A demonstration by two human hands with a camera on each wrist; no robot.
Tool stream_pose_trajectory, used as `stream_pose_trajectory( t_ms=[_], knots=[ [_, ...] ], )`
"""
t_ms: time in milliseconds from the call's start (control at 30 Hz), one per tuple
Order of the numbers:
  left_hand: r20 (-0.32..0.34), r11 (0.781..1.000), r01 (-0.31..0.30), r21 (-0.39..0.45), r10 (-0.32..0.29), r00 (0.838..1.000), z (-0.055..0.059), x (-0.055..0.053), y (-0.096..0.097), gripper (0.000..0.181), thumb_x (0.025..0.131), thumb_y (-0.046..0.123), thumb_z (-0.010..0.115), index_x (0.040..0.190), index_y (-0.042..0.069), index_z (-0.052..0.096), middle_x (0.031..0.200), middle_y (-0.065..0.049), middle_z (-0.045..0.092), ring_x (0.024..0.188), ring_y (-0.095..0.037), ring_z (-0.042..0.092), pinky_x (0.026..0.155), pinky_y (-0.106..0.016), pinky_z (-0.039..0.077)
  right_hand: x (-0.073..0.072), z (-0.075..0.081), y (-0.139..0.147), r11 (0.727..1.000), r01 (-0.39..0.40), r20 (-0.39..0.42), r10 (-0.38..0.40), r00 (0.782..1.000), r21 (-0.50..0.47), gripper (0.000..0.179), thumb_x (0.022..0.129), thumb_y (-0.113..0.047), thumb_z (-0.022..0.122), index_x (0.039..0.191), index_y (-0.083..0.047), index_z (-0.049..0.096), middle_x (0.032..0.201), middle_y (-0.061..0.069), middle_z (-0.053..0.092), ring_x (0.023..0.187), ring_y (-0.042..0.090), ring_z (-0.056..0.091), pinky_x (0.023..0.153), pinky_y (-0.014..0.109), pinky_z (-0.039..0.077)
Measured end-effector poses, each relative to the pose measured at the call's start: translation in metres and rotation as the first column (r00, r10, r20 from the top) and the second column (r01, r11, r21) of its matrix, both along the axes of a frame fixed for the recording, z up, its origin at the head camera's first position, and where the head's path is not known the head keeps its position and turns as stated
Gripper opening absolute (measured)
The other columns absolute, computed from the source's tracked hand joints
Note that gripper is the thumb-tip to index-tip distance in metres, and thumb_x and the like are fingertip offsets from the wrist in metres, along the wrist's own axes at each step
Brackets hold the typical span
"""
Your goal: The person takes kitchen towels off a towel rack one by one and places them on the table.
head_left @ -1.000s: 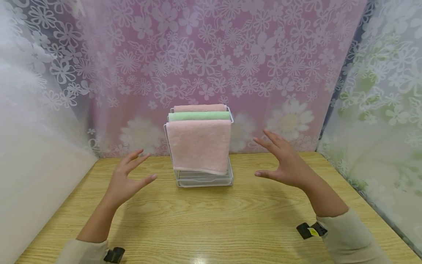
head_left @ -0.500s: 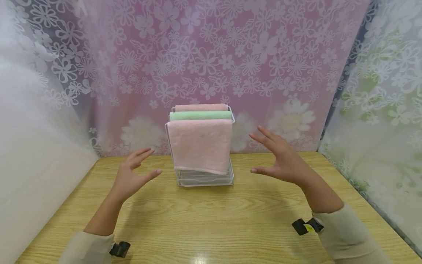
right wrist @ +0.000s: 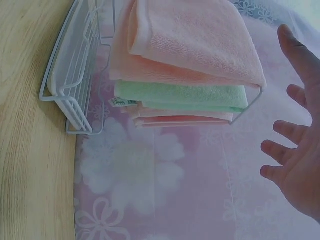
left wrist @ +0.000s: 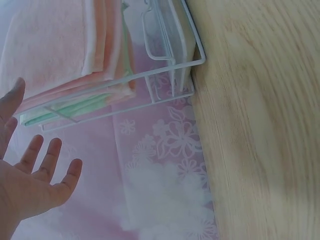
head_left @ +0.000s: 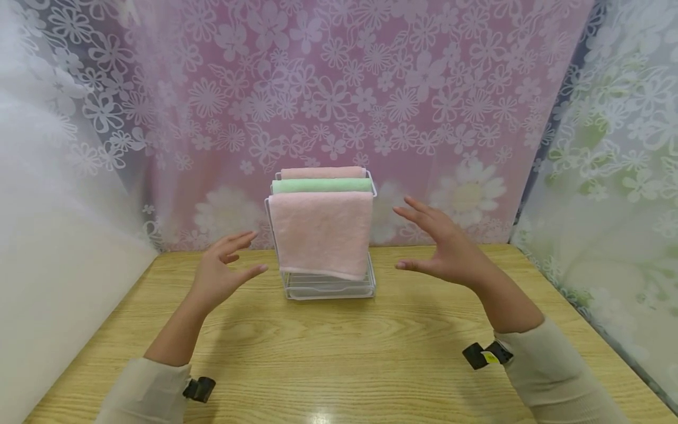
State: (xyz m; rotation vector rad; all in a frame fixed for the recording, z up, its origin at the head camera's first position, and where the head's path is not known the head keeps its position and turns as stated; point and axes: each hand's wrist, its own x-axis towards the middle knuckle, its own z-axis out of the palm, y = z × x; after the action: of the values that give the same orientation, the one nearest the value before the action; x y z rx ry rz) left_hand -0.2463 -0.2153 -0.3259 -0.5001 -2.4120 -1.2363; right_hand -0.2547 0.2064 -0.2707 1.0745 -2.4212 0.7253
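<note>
A white wire rack (head_left: pixel 273 235) stands at the back of the table with folded towels draped over its bars. In front hangs a pink towel (head_left: pixel 321 235); behind it come a green towel (head_left: pixel 321 185) and a second pink towel (head_left: pixel 321 172). My left hand (head_left: pixel 218 274) hovers to the left of the rack, fingers extended and thumb apart, touching nothing. On the other side my right hand (head_left: pixel 450 250) is held in the air, fingers spread towards the rack, a gap between them. Both wrist views show bare palms, with the towels' folded edges (right wrist: pixel 185 95) visible from the side.
A white tray (head_left: pixel 328 291) forms the rack's base. The wood-grain table (head_left: pixel 339 353) reaches back to a pink flowered curtain (head_left: pixel 339 88). Pale sheets enclose the left side (head_left: pixel 63 194) and the right side (head_left: pixel 609 194).
Both hands have moved inward and slightly forward, closer to the rack from either side. The rack and its towels stay where they were.
</note>
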Motion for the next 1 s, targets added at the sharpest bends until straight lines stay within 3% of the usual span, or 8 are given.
stream_pose_trajectory(
  t_ms=[467, 600, 867, 1000],
  knots=[
    [0.065, 0.990, -0.020, 0.143, 0.011, 0.998, 0.014, -0.012, 0.014, 0.054, 0.086, 0.019, 0.077, 0.136, 0.011, 0.058, 0.139, -0.011, 0.053, 0.120, -0.032, 0.056, 0.100, -0.048, 0.046, -0.004, 0.010, -0.013, 1.000, -0.016, 0.025, 0.017, 1.000, -0.020, 0.088, 0.077, -0.029, 0.085, 0.151, -0.017, 0.038, 0.158, 0.007, 0.028, 0.144, 0.034, 0.023, 0.107, 0.066, 0.027],
    [0.055, 0.984, -0.013, 0.178, 0.004, 0.998, 0.018, -0.016, 0.016, 0.051, 0.088, 0.018, 0.075, 0.135, 0.007, 0.058, 0.137, -0.011, 0.055, 0.119, -0.031, 0.057, 0.100, -0.046, 0.047, -0.005, 0.012, -0.018, 0.999, -0.028, 0.040, 0.029, 0.999, -0.030, 0.086, 0.077, -0.028, 0.085, 0.149, -0.016, 0.040, 0.157, 0.006, 0.029, 0.144, 0.033, 0.024, 0.109, 0.064, 0.027],
    [0.013, 0.973, -0.010, 0.232, 0.007, 1.000, 0.027, -0.023, 0.021, 0.044, 0.089, 0.019, 0.075, 0.129, 0.005, 0.062, 0.124, -0.013, 0.065, 0.110, -0.030, 0.064, 0.082, -0.020, 0.054, -0.007, 0.019, -0.027, 0.997, -0.054, 0.029, 0.056, 0.998, -0.059, 0.079, 0.076, -0.022, 0.086, 0.144, -0.011, 0.047, 0.153, 0.011, 0.036, 0.141, 0.034, 0.030, 0.109, 0.061, 0.029],
    [-0.002, 0.977, -0.032, 0.211, 0.033, 0.999, 0.033, -0.027, 0.023, 0.043, 0.091, 0.021, 0.073, 0.130, 0.006, 0.062, 0.124, -0.011, 0.065, 0.109, -0.026, 0.065, 0.086, -0.024, 0.054, -0.009, 0.022, -0.031, 0.995, -0.061, 0.026, 0.064, 0.998, -0.082, 0.077, 0.076, -0.020, 0.086, 0.143, -0.011, 0.049, 0.152, 0.011, 0.039, 0.140, 0.035, 0.032, 0.109, 0.060, 0.030]
  ],
)
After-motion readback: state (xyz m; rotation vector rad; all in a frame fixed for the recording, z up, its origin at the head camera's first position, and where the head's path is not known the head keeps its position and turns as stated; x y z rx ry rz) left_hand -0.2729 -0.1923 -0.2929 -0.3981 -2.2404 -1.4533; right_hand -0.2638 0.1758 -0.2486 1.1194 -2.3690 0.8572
